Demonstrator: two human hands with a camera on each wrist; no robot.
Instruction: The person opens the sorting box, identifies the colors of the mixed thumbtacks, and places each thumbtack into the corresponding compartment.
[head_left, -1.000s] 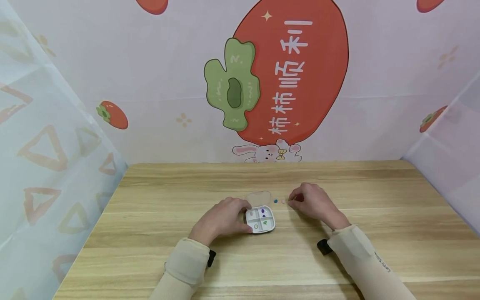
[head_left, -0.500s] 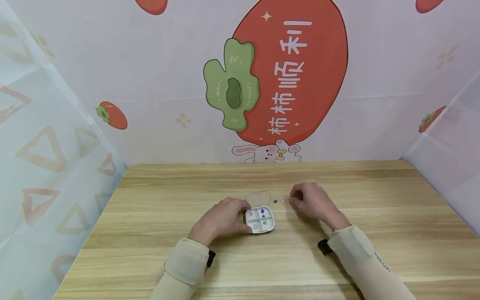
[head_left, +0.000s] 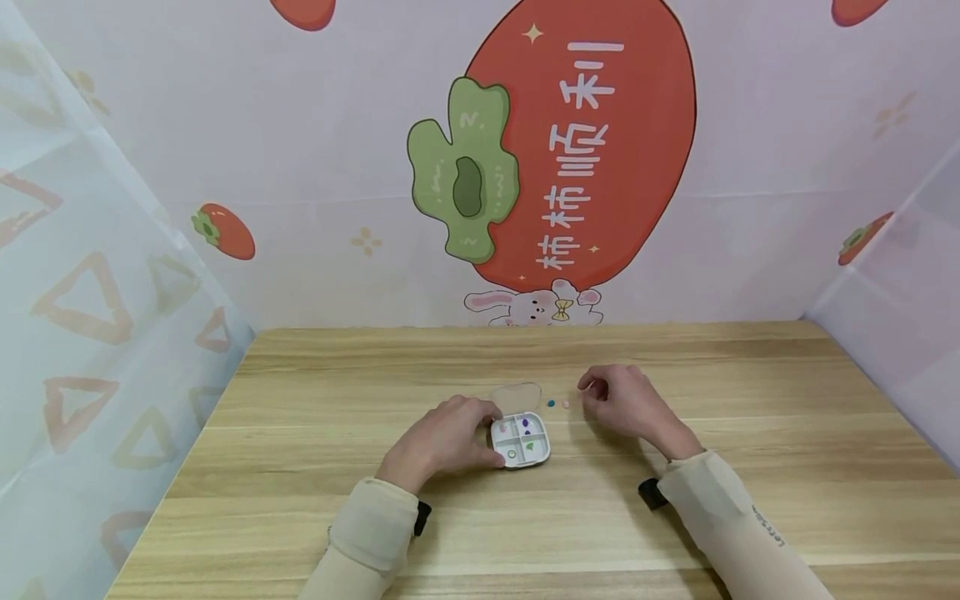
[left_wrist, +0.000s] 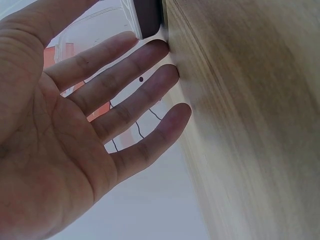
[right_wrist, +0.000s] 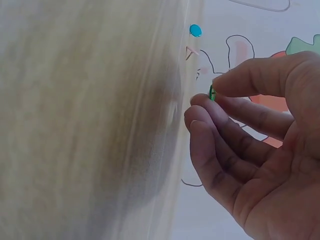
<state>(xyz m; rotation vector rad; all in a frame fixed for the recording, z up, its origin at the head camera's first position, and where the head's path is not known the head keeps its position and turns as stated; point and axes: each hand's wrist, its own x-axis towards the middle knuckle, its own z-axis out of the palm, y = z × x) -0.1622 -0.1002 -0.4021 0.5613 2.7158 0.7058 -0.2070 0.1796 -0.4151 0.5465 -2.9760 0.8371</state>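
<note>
A small white pill box (head_left: 520, 438) with four compartments lies on the table, its clear lid (head_left: 517, 397) folded back. Small pink, purple and green bits show in its compartments. My left hand (head_left: 447, 435) holds the box by its left side, thumb at the near corner and index finger at the far one; the other fingers extend in the left wrist view. Off to the right of the lid, my right hand (head_left: 630, 407) pinches a tiny green piece (right_wrist: 212, 93) between thumb and index finger, close over the table. A blue piece (head_left: 551, 403) and a pale pink piece (head_left: 566, 404) lie between lid and right hand.
The wooden table (head_left: 337, 367) runs back to a printed backdrop (head_left: 322, 150) with a large persimmon. Patterned cloth (head_left: 112, 333) hangs along the left side, and another sheet stands at the right.
My right fingertips have closed near the pale pink piece and risen slightly from the tabletop. The left hand and the box have stayed in place.
</note>
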